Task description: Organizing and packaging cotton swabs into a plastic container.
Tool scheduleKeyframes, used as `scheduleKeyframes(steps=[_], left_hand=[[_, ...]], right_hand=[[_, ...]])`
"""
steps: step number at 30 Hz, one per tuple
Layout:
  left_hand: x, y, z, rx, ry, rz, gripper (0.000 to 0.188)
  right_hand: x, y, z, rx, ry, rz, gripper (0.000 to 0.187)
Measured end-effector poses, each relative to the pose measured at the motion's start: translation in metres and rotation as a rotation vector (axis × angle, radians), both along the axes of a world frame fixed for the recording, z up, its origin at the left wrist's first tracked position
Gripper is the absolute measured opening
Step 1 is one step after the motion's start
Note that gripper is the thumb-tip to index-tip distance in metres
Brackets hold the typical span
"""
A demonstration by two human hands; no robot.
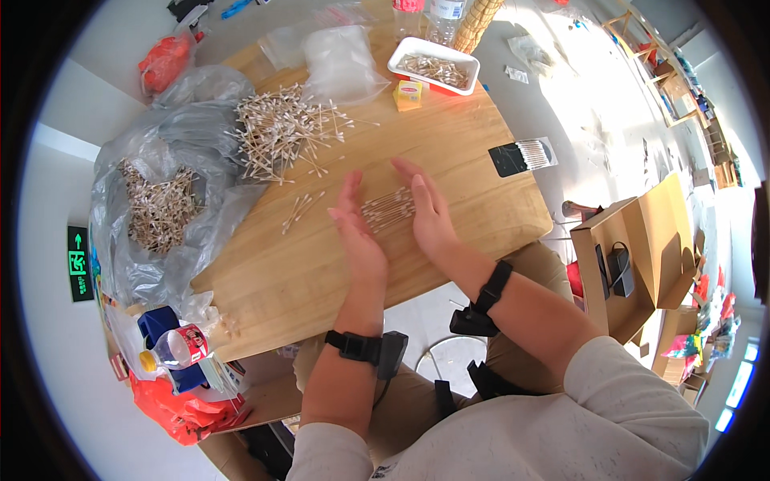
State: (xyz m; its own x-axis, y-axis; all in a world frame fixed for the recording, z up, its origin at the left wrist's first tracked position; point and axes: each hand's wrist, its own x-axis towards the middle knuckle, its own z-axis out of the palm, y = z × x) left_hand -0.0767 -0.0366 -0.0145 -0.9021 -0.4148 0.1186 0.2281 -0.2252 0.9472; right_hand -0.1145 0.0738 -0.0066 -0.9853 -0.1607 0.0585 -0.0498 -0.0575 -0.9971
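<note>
A small row of cotton swabs (387, 210) lies on the wooden table (289, 297) between my two hands. At its left end stands my left hand (358, 239), fingers stretched out and palm turned inward. My right hand (431, 215) faces it at the other end, fingers extended and slightly curved, its palm side close to the swab tips. Neither hand grips anything; whether the palms touch the tips is hard to tell. Just left of my left hand are a few loose swabs (299, 211). Beyond them spreads a large heap of swabs (281, 132).
A grey plastic bag (220, 212) with many swabs covers the table's left side. Toward the back are clear bags (341, 64), a white tray (393, 62) of swabs and a small yellow box (408, 95). A swab packet (505, 159) lies at the right edge, near an open carton (593, 272).
</note>
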Motion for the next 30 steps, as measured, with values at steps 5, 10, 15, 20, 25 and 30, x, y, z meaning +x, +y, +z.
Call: scheduleKeyframes(steps=[5, 10, 15, 20, 25, 30], left_hand=[[0.001, 0.006, 0.001, 0.036, 0.002, -0.028, 0.084], [-0.001, 0.004, -0.003, 0.071, 0.005, -0.025, 0.085], [-0.002, -0.015, -0.007, 0.138, 0.033, 0.059, 0.089], [0.002, -0.034, 0.008, 0.201, 0.023, 0.151, 0.091], [0.004, -0.032, 0.003, 0.245, 0.011, 0.122, 0.09], [0.002, -0.026, 0.003, 0.239, -0.002, 0.117, 0.091]], right_hand=[[0.005, -0.009, 0.0, -0.024, 0.004, -0.033, 0.047], [0.006, -0.013, 0.003, 0.005, -0.015, -0.002, 0.044], [-0.001, 0.002, 0.003, 0.894, 0.65, 0.197, 0.054], [0.012, 0.002, -0.002, 1.159, 0.783, 0.394, 0.071], [0.015, 0.004, 0.005, 1.153, 0.75, 0.448, 0.086], [0.017, 0.009, 0.006, 1.152, 0.763, 0.482, 0.084]])
